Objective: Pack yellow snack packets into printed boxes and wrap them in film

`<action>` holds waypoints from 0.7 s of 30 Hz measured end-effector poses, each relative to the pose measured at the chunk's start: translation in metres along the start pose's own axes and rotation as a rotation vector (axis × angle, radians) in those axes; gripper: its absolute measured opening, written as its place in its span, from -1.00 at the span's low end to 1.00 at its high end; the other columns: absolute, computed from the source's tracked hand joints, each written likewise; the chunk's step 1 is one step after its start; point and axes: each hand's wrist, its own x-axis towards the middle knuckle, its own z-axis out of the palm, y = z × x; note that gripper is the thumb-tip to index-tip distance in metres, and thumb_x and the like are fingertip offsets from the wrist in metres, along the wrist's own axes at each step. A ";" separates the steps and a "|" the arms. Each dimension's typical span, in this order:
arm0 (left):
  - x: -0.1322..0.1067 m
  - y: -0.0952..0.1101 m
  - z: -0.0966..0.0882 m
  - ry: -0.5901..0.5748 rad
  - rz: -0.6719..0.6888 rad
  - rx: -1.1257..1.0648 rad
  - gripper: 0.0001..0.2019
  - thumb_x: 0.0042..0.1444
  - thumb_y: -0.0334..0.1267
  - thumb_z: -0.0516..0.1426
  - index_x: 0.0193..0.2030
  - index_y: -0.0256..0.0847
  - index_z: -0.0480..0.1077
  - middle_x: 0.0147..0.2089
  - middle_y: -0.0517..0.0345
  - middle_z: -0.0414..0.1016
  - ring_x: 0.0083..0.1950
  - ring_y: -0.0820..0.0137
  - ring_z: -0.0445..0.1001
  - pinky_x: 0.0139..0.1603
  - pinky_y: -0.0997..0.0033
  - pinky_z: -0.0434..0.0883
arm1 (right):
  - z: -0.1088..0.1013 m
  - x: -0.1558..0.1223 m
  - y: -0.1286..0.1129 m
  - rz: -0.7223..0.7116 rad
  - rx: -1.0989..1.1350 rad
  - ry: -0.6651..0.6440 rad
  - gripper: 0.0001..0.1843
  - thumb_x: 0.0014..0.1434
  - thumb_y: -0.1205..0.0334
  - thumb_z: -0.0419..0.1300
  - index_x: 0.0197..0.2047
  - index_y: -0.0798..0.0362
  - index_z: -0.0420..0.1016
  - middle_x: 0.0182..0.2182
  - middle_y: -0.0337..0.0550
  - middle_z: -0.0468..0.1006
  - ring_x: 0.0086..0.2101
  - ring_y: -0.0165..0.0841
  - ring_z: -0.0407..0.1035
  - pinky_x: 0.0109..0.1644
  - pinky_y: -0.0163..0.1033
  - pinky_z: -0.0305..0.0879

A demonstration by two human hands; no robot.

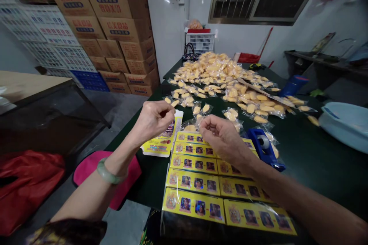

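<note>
In the head view, the left hand (155,118) is held, fingers curled closed, over a flat yellow printed card (156,147); the right hand (222,136), likewise curled, over rows of yellow cardboard boxes (193,165) on the dark green table (310,160). Whether anything is gripped cannot be told. Red Chinese characters, "食品" among them, are printed on stacked brown cardboard cartons (115,28).

Dark green table (304,162) | yellow boxes (198,164) | flat yellow carton (158,147) | wrapped yellow pieces, heaped (212,69) | blue tape dispenser (269,159)
</note>
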 end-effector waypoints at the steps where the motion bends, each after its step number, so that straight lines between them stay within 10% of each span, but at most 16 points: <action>1: -0.003 0.006 -0.002 -0.040 0.001 -0.036 -0.76 0.10 -0.40 0.02 -0.53 -0.33 0.42 -0.58 0.20 0.36 -0.56 0.55 0.25 -0.54 0.55 0.15 | 0.000 0.000 0.000 0.000 0.011 0.000 -0.91 0.03 0.39 0.06 -0.49 0.09 0.26 -0.57 -0.31 0.28 -0.55 -0.53 0.13 -0.51 -0.38 0.10; 8: -0.008 0.030 0.013 -0.235 0.175 -0.157 -0.78 0.22 -0.30 0.06 -0.33 -0.32 0.51 -0.41 0.09 0.52 -0.39 0.47 0.43 -0.35 0.49 0.30 | 0.003 -0.002 0.000 -0.050 -0.006 -0.016 -0.91 0.06 0.35 0.06 -0.47 0.06 0.25 -0.61 -0.35 0.26 -0.58 -0.53 0.10 -0.55 -0.38 0.05; 21: -0.006 0.019 0.014 -0.392 -0.318 -0.743 -0.71 0.05 -0.12 0.22 -0.44 -0.38 0.50 -0.51 0.10 0.45 -0.56 0.55 0.26 -0.58 0.56 0.21 | 0.002 -0.003 -0.001 -0.076 0.038 -0.035 -0.90 0.08 0.33 0.07 -0.46 0.06 0.24 -0.56 -0.32 0.28 -0.55 -0.52 0.12 -0.51 -0.37 0.09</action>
